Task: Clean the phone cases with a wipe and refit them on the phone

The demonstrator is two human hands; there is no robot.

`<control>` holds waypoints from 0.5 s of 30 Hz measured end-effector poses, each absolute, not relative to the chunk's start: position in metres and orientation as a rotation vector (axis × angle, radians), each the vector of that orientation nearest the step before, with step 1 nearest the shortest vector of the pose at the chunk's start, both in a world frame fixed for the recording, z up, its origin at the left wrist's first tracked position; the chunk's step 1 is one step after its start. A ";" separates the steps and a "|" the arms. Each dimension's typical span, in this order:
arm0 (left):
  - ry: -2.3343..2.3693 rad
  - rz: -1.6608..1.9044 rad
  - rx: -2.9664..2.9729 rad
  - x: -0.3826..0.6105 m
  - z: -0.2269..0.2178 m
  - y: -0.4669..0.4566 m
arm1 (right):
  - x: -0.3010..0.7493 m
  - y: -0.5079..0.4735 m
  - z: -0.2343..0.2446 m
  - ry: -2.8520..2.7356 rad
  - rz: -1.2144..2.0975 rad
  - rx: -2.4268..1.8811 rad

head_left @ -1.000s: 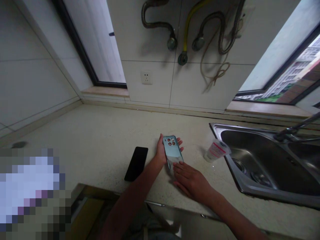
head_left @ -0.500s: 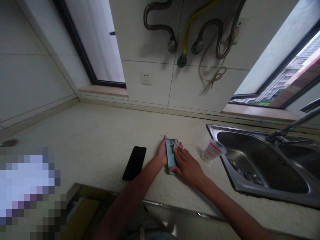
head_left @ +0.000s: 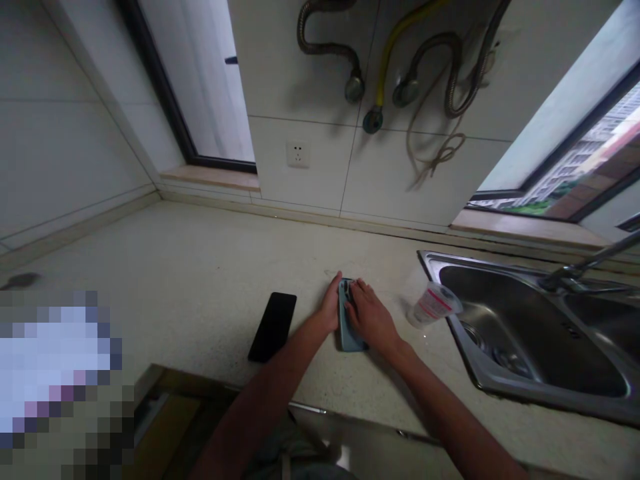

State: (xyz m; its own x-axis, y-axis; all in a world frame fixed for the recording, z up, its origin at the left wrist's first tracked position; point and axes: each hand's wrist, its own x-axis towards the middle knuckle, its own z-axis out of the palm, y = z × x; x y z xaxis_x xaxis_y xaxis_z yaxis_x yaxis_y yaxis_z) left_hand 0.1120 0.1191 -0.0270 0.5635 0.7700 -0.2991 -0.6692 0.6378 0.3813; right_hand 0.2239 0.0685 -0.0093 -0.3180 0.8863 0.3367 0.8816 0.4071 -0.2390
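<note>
A teal phone (head_left: 346,331) lies back-up on the speckled countertop (head_left: 200,280). My left hand (head_left: 330,308) grips its left edge, thumb and fingers closed round it. Lying flat on top of the phone, my right hand (head_left: 369,316) has its fingers stretched toward the camera end and presses down on it. What may be under the right palm is hidden. A second phone, black (head_left: 273,326), lies screen-up a little to the left, untouched.
A clear plastic cup with red print (head_left: 432,304) lies tipped against the rim of the steel sink (head_left: 500,387) on the right, with a tap (head_left: 580,267) above. A wall socket (head_left: 299,153) and hoses (head_left: 400,73) are on the tiled wall behind. A blurred patch covers the lower left.
My right hand slid up along the teal phone from its near end to cover the camera end. The left hand kept its grip, and the phone tilted slightly.
</note>
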 end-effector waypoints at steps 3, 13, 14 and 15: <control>0.493 0.780 0.241 0.111 -0.027 0.116 | 0.216 0.068 -0.003 -2.271 0.095 -1.577; 0.536 0.783 0.206 0.112 -0.011 0.108 | 0.223 0.054 -0.001 -2.292 0.034 -1.327; 0.544 0.816 0.193 0.111 -0.010 0.109 | 0.225 0.050 -0.001 -2.327 0.044 -1.248; 0.555 0.851 0.185 0.110 -0.009 0.110 | 0.226 0.046 0.000 -2.358 0.065 -1.168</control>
